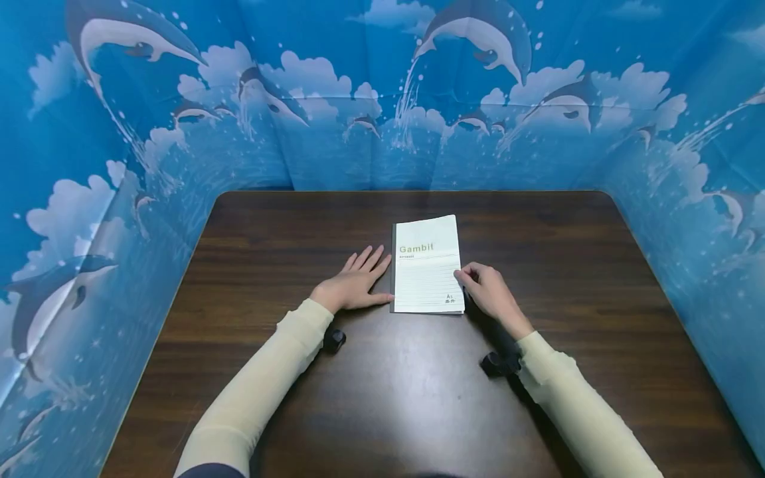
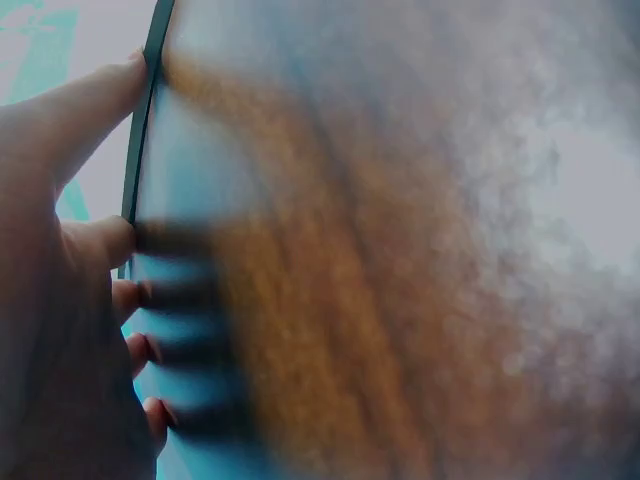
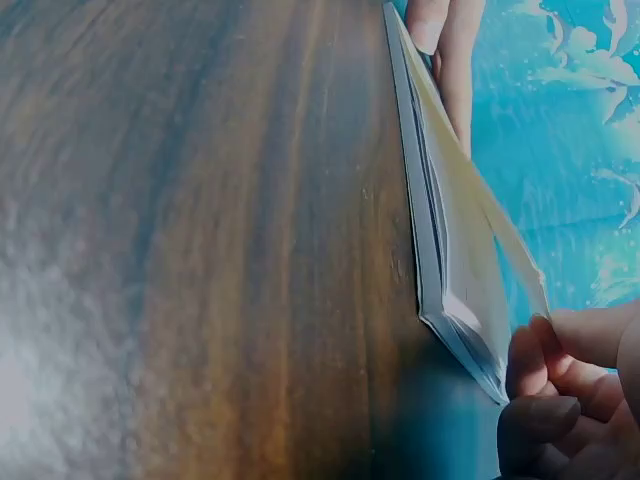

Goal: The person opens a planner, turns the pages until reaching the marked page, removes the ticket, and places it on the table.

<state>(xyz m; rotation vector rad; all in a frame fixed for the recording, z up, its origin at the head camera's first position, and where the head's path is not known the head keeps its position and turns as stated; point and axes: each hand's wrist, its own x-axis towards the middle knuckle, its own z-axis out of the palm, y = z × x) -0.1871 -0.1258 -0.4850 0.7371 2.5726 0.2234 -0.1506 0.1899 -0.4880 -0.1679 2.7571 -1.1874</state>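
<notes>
A pale notebook [image 1: 427, 279] with "Gambit" on its cover and a dark spine on the left lies on the table. My left hand [image 1: 357, 282] is spread flat beside it, thumb and fingertips right at the spine edge. At the opposite edge, my right hand [image 1: 487, 289] pinches the cover between thumb and curled fingers. In the right wrist view the cover [image 3: 515, 240] is lifted a little at that side, with the inner pages [image 3: 465, 250] showing beneath. The left wrist view has the thumb [image 2: 95, 105] against the dark spine [image 2: 150, 90].
The dark wood table [image 1: 382, 398] extends around the notebook, with a bright glare patch in front. A blue curtain [image 1: 335, 133] printed with dolphins surrounds its back and sides. Black wrist cameras sit under both sleeves, the right one [image 1: 499, 364] close to the tabletop.
</notes>
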